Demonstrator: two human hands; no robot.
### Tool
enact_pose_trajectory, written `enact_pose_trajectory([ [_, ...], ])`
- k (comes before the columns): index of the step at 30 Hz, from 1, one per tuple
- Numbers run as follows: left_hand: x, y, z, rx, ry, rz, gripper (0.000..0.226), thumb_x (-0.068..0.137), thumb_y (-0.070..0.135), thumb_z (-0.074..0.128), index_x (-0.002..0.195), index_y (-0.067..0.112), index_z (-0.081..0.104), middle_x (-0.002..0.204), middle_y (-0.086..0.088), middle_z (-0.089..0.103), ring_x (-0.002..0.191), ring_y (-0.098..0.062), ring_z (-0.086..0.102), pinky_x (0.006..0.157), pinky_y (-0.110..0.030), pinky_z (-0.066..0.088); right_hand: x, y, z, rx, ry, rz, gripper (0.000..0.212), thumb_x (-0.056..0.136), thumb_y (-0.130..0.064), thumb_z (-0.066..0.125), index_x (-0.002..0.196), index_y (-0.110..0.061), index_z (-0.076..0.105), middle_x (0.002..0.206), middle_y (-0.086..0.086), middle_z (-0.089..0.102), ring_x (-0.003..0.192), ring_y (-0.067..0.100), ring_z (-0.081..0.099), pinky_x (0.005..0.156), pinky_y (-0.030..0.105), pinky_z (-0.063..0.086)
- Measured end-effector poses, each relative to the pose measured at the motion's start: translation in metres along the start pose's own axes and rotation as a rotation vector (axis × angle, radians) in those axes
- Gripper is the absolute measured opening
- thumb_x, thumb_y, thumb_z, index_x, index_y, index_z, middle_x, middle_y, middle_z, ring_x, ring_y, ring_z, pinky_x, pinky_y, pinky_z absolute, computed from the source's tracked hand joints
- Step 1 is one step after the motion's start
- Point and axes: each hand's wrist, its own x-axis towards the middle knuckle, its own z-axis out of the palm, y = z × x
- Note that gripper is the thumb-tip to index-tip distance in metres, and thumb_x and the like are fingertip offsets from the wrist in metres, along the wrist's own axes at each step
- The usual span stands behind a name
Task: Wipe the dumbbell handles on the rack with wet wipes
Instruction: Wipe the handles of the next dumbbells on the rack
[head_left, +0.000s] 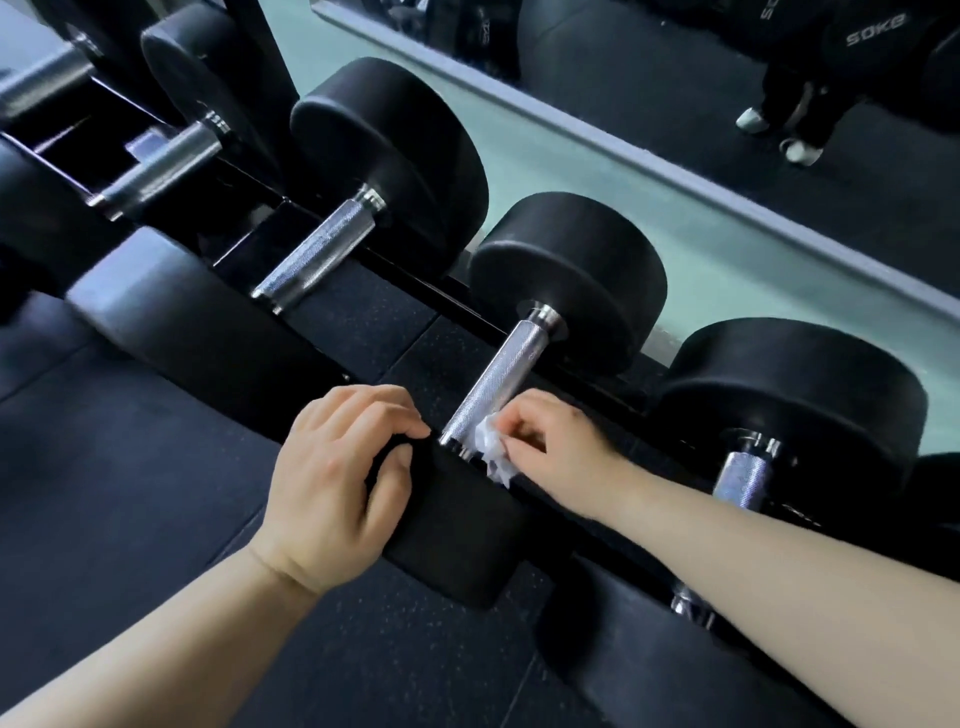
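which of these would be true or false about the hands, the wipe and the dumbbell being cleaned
1. The right hand holds a crumpled wet wipe against a dumbbell handle. True.
2. The left hand holds a second wipe. False: it grips that dumbbell's near head and holds no wipe.
3. That handle is black rubber. False: it is knurled silver metal.
4. A mirror reflects light shoes. True.
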Motion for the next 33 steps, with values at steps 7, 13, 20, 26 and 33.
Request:
enact_pose_trajectory([
  [7, 0.015, 0.040, -0.028, 0.100, -0.398, -0.308, 0.044, 0.090, 0.048, 0.033, 0.108, 0.015, 0.056, 0.109, -0.005, 0.064, 0.111, -0.016, 0.046, 0.093, -0.026, 0.041, -0.037, -0.071, -0.049, 0.649, 0.020, 0.394, 0.012, 0.088, -0.015, 0.054, 0.077, -0.020, 0.055, 0.077, -0.004, 0.058, 0.078, 0.010, 0.054, 0.080, 0.021, 0.048],
  [13, 0.064, 0.130, -0.104, -0.484, -0.347, -0.890, 0.065, 0.089, 0.017, 0.056, 0.143, 0.024, 0.021, 0.137, 0.012, 0.033, 0.129, -0.002, 0.028, 0.098, -0.010, 0.026, -0.081, -0.159, -0.088, 0.736, -0.106, 0.456, 0.023, 0.091, -0.001, 0.042, 0.080, -0.019, 0.053, 0.079, -0.002, 0.054, 0.074, 0.008, 0.050, 0.072, 0.016, 0.044],
  [20, 0.086, 0.131, -0.131, -0.542, -0.486, -0.943, 0.013, 0.083, 0.012, 0.064, 0.083, 0.021, 0.054, 0.080, 0.003, 0.059, 0.069, -0.010, 0.054, 0.054, -0.011, 0.042, -0.081, -0.204, -0.079, 0.823, -0.002, 0.489, 0.025, 0.089, -0.001, 0.045, 0.076, -0.020, 0.055, 0.075, -0.001, 0.055, 0.073, 0.011, 0.049, 0.070, 0.020, 0.041],
  [26, 0.102, 0.049, -0.125, -0.332, -0.500, -0.952, 0.017, 0.078, 0.011, 0.069, 0.076, 0.006, 0.052, 0.066, -0.002, 0.046, 0.061, -0.015, 0.040, 0.048, -0.018, 0.031, -0.044, -0.168, -0.025, 0.349, 0.524, 0.799, 0.017, 0.088, -0.011, 0.049, 0.082, -0.016, 0.064, 0.091, 0.005, 0.066, 0.088, 0.023, 0.058, 0.083, 0.035, 0.046],
  [33, 0.113, -0.007, -0.091, -0.427, -0.620, -0.889, 0.023, 0.069, 0.018, 0.071, 0.072, 0.026, 0.049, 0.071, 0.003, 0.053, 0.066, -0.018, 0.049, 0.058, -0.033, 0.042, -0.025, -0.135, 0.058, -0.179, 0.587, 0.759, 0.044, 0.076, -0.034, 0.030, 0.071, -0.007, 0.065, 0.078, 0.012, 0.067, 0.075, 0.032, 0.063, 0.076, 0.031, 0.034],
])
